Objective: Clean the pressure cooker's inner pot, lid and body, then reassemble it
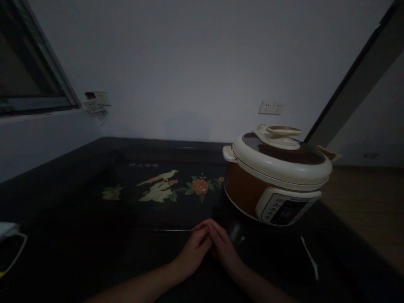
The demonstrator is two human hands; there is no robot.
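Observation:
My left hand [196, 245] and my right hand [224, 244] rest together at the near side of a dark glossy table [104, 240]. Their fingers are folded against each other, and no object shows in them. Part of the fingers is hidden where the hands overlap. Beyond them and to the right stands a brown and cream electric pressure cooker [243, 185], its lid on and its control panel facing my side. A painted bird and flowers [200, 186] decorate the tabletop ahead of my hands.
A thin white strip [309, 259] lies at the right. At the left edge sits a pale object with a white cable [22, 248], partly cut off. Wall sockets [270, 108] are behind the cooker, with more sockets [96, 101] near the window.

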